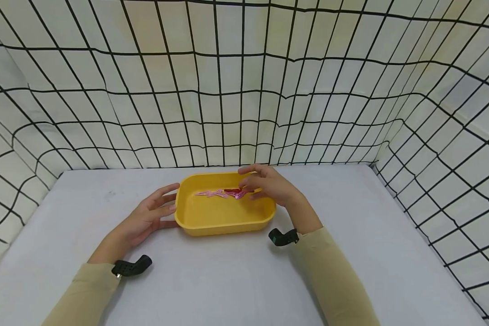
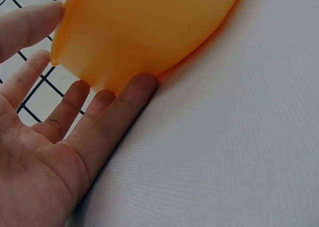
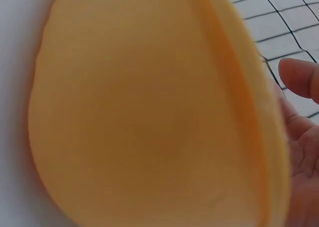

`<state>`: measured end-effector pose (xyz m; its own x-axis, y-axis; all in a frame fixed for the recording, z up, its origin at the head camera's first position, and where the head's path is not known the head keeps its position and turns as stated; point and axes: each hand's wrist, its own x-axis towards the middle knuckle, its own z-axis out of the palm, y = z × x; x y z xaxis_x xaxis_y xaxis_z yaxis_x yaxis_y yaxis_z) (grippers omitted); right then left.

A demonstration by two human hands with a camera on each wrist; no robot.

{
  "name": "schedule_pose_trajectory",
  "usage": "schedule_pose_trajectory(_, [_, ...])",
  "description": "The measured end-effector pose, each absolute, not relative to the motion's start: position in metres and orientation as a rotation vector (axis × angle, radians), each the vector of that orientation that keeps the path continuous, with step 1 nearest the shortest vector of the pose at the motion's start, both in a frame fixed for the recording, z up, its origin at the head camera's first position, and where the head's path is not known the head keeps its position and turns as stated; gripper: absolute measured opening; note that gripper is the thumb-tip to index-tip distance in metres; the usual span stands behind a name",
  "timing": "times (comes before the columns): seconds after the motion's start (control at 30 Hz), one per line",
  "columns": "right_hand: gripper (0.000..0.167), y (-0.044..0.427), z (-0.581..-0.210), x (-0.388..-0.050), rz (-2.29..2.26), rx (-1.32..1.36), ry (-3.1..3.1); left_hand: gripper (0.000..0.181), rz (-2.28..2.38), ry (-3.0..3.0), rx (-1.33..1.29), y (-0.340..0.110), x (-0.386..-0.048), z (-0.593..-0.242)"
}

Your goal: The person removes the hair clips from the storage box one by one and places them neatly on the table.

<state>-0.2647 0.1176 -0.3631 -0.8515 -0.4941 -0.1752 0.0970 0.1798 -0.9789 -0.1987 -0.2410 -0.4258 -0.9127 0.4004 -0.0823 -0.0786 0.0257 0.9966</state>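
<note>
left of centre in the head view, i see the left hand (image 1: 144,219), fingers spread wide, touching the yellow tray (image 1: 212,217) at mid-frame; uneven pressure could slide it. inside, pink pieces (image 1: 217,193) could tangle or scatter if the right hand (image 1: 274,185) snags them; whether it pinches any, i cannot tell.

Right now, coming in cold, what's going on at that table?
A person's left hand touches the left end of a yellow tray on a white table. The right hand reaches over the tray's right end, its fingers by a small cluster of pink and red pieces lying inside. Whether it grips any can't be made out.
</note>
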Motion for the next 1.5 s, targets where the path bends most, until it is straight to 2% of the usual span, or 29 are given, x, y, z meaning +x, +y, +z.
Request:
schedule_pose_trajectory(0.17, [0.046, 0.094, -0.367, -0.267, -1.579, -0.406, 2.026, 0.061, 1.956, 1.964, 0.331, -0.241, -0.198, -0.426])
schedule_pose_trajectory(0.47, [0.042, 0.067, -0.378, -0.267, -1.451, -0.412, 2.099, 0.061, 1.965, 1.953, 0.326, -0.241, -0.198, -0.427])
schedule_pose_trajectory(1.13, [0.037, 0.051, -0.381, -0.255, -1.382, -0.425, 2.059, 0.060, 1.962, 1.958, 0.316, -0.239, -0.195, -0.423])
schedule_pose_trajectory(1.5, [0.026, 0.051, -0.384, -0.257, -1.219, -0.472, 2.233, 0.061, 1.959, 1.973, 0.316, -0.240, -0.196, -0.424])
